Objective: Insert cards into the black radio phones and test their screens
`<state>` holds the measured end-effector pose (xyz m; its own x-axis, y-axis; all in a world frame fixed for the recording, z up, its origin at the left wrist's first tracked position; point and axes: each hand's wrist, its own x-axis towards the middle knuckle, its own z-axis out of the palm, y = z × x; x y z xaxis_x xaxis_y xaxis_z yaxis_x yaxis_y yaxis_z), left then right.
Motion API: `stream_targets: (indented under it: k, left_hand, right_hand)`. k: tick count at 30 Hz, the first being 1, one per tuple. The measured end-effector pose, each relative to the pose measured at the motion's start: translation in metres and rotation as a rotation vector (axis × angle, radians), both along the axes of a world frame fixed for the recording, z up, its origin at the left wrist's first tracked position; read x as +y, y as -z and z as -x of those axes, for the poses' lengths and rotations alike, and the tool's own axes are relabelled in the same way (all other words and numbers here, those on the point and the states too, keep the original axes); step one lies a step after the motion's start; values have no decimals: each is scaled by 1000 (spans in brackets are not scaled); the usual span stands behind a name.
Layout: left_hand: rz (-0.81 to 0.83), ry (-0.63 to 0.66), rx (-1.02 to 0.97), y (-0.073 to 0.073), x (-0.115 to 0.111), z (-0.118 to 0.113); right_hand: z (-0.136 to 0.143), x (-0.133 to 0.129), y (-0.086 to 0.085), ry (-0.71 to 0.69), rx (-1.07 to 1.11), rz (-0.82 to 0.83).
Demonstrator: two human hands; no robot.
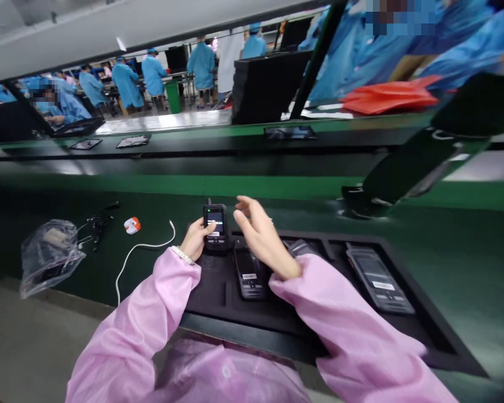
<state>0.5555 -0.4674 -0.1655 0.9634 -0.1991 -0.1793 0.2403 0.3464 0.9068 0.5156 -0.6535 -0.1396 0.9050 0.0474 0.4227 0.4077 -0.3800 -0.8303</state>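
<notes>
My left hand (196,239) is closed round a black handheld radio (215,238) with a stub antenna, a lit screen and a small green light at its top; the thumb lies over the screen. Just right of it, my right hand (258,232) hovers with fingers apart and nothing in them. Below that hand a second handheld radio (251,282) lies in a black foam tray (212,305), partly covered by the hand and wrist. A third radio (380,280), its screen dark, rests in the tray's right compartment. Something in clear plastic (304,248) shows behind my right wrist.
On the left of the green bench lie a white cable (145,245), an orange-and-white round item (132,225), dark cables (96,226) and a clear plastic bag (52,254). A dark monitor-like arm (403,168) stands at right. Co-workers in blue are beyond the shelf.
</notes>
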Motion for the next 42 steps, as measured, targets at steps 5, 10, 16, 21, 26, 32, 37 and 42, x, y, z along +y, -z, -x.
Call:
stream_targets:
  k: [5, 10, 16, 21, 26, 32, 37, 42]
  left_hand:
    - [1, -4, -60, -6, -1, 1]
    - [-46, -26, -150, -5, -5, 2]
    - [-173, 39, -252, -2, -8, 0]
    - [-210, 81, -197, -2, -8, -2]
    - [-224, 97, -176, -3, -8, -2]
    - [-234, 100, -174, -2, -6, -3]
    - [-234, 118, -152, -1, -4, -5]
    - [-219, 113, -161, 0, -4, -7]
  right_hand:
    - [-11, 16, 30, -80, 219, -125]
    - [-6, 10, 23, -220, 367, -311]
    - [-7, 8, 22, -220, 457, -421]
    - [-9, 10, 26, -184, 519, -427]
    - [-10, 11, 25, -153, 513, -376]
    - [-9, 13, 22, -140, 503, -369]
    - [-10, 13, 22, -134, 518, -380]
    - [-12, 12, 25, -148, 492, -388]
